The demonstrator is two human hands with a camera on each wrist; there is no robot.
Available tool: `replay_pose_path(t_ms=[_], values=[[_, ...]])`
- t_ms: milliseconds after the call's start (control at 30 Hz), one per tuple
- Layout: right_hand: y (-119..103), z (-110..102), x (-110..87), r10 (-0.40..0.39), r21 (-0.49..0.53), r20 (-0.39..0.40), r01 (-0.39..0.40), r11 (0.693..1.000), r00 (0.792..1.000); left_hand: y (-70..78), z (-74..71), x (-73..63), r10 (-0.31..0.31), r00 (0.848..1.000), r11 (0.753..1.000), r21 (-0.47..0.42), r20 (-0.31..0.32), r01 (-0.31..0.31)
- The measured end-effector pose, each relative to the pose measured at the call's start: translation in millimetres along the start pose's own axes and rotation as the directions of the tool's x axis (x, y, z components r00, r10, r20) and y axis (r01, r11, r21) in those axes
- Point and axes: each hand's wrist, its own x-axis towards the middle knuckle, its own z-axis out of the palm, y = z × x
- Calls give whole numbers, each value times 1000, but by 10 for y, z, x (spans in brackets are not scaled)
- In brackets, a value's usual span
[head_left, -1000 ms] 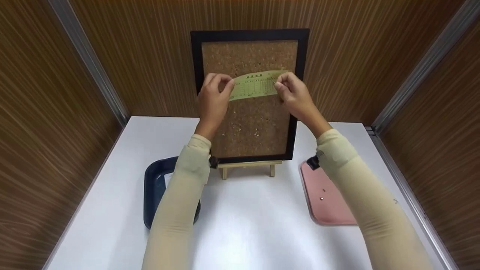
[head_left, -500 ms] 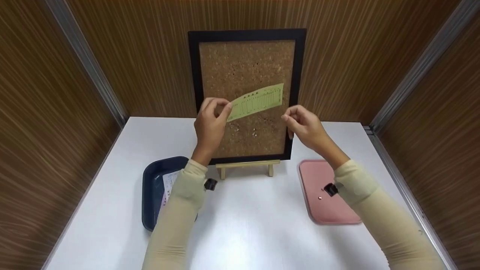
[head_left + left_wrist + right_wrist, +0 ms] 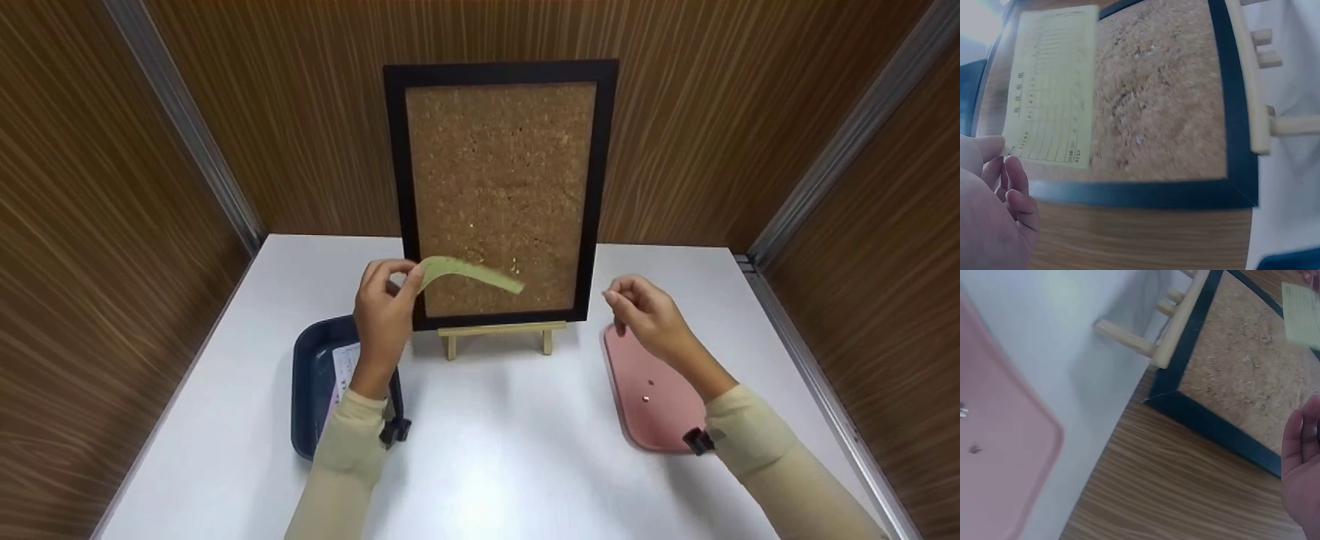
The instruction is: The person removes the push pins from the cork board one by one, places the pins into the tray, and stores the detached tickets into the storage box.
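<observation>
My left hand point(image 3: 384, 315) pinches one end of a yellow-green paper slip point(image 3: 472, 271) between thumb and fingers. The slip bows and droops to the right, in front of the lower part of the framed cork board point(image 3: 502, 172). Printed lines and characters show on the slip point(image 3: 1053, 84) in the left wrist view. Right of the board, above the pink tray point(image 3: 664, 420), my right hand point(image 3: 646, 315) has thumb and forefinger pressed together. A tiny tip, seemingly of a thumbtack point(image 3: 605, 292), shows at those fingertips; the rest of it is hidden.
A small wooden easel point(image 3: 501, 328) bears the board. Two small tacks point(image 3: 646, 399) lie on the pink tray. At the left, a dark blue tray point(image 3: 306, 390) holds printed papers point(image 3: 343, 364), partly behind my left arm. Wood-grain walls point(image 3: 675, 112) enclose the white table.
Both hands have come down and away from the board. My right hand has let go of the slip and moved right. My left hand has carried the slip down and left.
</observation>
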Motion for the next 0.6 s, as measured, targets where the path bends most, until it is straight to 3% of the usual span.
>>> replay_pose_path(t_ms=[367, 500, 600], values=[[378, -196, -470, 144, 0, -84, -145, 989, 986, -237, -496, -381, -152, 985, 988, -10, -80, 151], [458, -260, -643, 230, 3, -102, -231, 973, 968, -366, -644, -484, -189, 973, 979, 54, -130, 197], [516, -301, -766, 286, 14, -105, -287, 958, 952, -477, -743, -569, -253, 954, 955, 114, -162, 273]])
